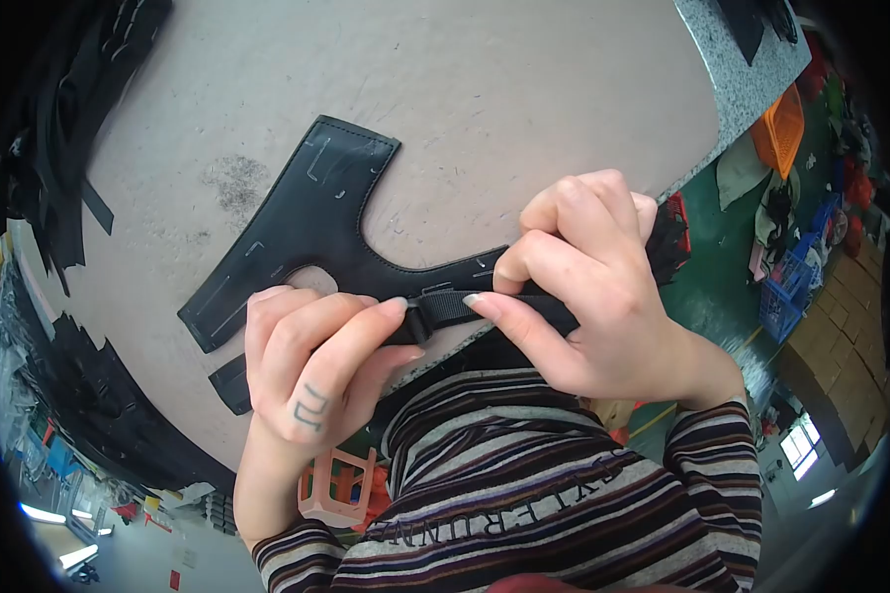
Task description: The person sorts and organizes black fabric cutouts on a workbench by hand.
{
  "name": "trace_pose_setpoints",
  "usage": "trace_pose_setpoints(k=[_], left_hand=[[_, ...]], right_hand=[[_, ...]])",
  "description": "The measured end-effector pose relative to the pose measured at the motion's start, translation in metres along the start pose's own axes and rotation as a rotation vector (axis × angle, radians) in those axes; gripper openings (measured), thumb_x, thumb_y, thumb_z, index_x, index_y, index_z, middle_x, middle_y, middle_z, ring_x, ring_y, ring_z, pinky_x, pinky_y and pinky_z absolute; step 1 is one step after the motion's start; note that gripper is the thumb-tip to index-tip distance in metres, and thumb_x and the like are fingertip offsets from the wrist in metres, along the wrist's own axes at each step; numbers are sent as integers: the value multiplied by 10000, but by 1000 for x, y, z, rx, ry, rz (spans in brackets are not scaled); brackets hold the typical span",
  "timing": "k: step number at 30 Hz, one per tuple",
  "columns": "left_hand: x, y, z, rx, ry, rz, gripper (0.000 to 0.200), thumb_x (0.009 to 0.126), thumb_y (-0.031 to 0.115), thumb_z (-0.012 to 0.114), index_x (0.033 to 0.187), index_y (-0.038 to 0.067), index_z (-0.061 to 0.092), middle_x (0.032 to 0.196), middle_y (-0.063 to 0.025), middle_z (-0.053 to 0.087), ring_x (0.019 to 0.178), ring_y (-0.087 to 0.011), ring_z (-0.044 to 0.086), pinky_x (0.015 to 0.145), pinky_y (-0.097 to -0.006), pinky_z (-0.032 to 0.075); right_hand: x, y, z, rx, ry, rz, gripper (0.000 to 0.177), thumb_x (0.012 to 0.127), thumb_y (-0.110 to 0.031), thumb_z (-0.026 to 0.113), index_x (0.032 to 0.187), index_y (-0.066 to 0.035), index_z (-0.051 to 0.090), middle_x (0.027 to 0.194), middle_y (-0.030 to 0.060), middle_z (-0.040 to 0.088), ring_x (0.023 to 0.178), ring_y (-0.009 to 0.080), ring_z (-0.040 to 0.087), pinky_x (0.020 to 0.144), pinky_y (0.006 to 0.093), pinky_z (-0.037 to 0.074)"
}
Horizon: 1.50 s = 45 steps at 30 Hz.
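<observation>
Pale capitals run across the striped sweater point(524, 499) — upside down, roughly "STYLERUNNE". A small angular tattoo point(309, 407) marks the left hand point(311, 361) — not legible.

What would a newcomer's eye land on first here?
Two hands at centre: the left hand, with a small mark on one finger, and the right hand pinch a black strap between them. Beyond it, a black Y-shaped cut piece lies flat on the beige table.
</observation>
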<state>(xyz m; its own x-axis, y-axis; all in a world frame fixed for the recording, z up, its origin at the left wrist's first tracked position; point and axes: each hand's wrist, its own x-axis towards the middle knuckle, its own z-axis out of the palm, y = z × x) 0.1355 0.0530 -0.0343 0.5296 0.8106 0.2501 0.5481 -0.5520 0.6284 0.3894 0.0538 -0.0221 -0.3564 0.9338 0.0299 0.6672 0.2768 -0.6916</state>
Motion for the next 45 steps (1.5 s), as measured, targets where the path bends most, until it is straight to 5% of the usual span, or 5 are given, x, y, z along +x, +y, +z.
trace_pose_setpoints(k=[9,13,18,32,45], left_hand=[[0,4,0,94,-36,37,398,764,208,872,1119,120,714,1032,-56,648,897,-249,593,777,-403,498],[-5,17,3,571,-65,321,246,977,346,693,1181,253,794,1192,-11,545,1008,-188,526,885,-381,411],[-3,38,13,613,-69,165,406,1088,444,481,1174,210,801,1126,77,618,1005,-101,537,846,-333,329],[2,34,8,754,-182,401,425,1062,416,533,1217,113,786,1215,19,644,1138,-157,492,910,-314,351],[4,38,13,736,-179,365,419,963,379,671,1213,60,776,1231,-11,672,1125,-175,579,901,-368,334]], right_hand=[[2,-1,0,-36,6,23,173,735,-143,822,781,-110,658,887,25,532,875,215,461,761,369,267],[3,-2,3,-37,28,24,180,731,-149,826,782,-112,657,889,25,532,873,214,466,765,371,269],[-1,-1,-4,-33,15,44,184,729,-152,828,786,-114,658,890,25,529,887,219,464,781,370,274],[-9,7,-11,-120,21,83,218,727,-149,831,801,-119,628,877,32,513,881,223,452,796,391,284],[-61,13,30,-392,221,-183,180,1001,-367,581,1056,-207,642,1272,-65,743,1276,142,629,1170,593,104]])
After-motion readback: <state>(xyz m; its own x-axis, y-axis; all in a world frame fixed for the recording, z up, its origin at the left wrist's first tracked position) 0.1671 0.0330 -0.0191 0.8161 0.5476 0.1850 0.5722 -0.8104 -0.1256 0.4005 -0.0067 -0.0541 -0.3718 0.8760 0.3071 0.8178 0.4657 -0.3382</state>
